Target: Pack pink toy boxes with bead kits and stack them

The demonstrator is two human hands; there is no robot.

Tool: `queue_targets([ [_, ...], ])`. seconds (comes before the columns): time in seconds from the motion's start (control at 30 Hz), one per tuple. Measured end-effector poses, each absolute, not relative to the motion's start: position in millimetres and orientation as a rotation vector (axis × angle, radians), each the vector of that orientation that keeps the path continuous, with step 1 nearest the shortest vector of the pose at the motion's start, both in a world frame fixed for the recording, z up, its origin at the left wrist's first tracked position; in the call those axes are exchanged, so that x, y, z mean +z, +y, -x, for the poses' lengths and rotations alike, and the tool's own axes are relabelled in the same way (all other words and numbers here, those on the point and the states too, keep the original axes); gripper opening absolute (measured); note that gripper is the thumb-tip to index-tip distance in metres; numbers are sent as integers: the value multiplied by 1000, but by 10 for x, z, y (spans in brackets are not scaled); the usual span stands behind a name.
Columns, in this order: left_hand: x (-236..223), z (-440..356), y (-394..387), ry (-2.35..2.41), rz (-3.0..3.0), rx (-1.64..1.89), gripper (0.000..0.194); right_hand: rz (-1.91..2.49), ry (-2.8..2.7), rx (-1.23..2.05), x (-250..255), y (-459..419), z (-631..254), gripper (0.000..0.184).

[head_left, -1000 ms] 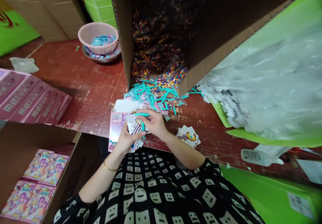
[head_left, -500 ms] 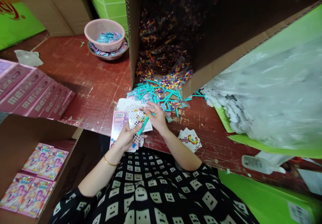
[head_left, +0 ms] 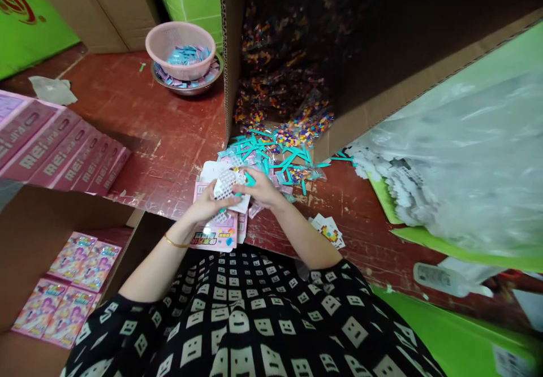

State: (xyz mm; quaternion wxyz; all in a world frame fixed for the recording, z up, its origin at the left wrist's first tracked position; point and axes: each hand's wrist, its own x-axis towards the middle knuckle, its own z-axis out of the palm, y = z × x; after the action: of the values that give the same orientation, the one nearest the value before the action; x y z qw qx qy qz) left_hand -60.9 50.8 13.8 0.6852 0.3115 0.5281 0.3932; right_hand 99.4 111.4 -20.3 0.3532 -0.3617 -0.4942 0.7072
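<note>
My left hand grips a white grid sheet from its left side, thumb lying across it. My right hand closes on the sheet's right side, thumb and fingers against it. Teal plastic shows at the right fingers; how it is held is partly hidden. Below the hands lies a pink printed box with a white open flap. Just beyond them, teal sticks are heaped with small pink-and-blue packets and bags of colourful beads.
A large carton full of bead bags stands ahead. Pink boxes line the left edge; more boxes sit in a lower carton. A pink basket rests on a metal bowl. Pattern cards and a bottle lie right.
Both hands have closed together around the grid sheet, which has tilted. The pink box beneath shows a different printed area, with bright lettering at its near end.
</note>
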Motion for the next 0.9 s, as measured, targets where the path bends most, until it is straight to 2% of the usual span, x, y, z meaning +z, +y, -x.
queue_targets([
  [0.13, 59, 945, 843, 1431, -772, 1100, 61, 890, -1069, 1755, -463, 1544, -697, 58],
  [0.3, -287, 1367, 640, 1673, -1029, 1422, 59, 1187, -1217, 1344, -796, 1904, -644, 59],
  [0.4, -604, 1369, 296, 1784, -1159, 1282, 64, 1291, -1457, 1337, -955, 1892, -679, 60],
  [0.6, -938, 1222, 15, 1848, -1380, 1198, 84, 1091, -1675, 1483, -1060, 1774, -699, 67],
  [0.73, -928, 1239, 9, 1939, -1311, 1156, 80, 1071, -1776, 1539, -1096, 1745, -672, 65],
  [0.83, -899, 1240, -10, 1930, -1269, 1139, 73, 1234, -1748, 1437, -1121, 1751, -641, 62],
  [0.9, -865, 1242, -15, 1913, -1311, 1124, 75, 1306, -1707, 1356, -1124, 1765, -636, 63],
])
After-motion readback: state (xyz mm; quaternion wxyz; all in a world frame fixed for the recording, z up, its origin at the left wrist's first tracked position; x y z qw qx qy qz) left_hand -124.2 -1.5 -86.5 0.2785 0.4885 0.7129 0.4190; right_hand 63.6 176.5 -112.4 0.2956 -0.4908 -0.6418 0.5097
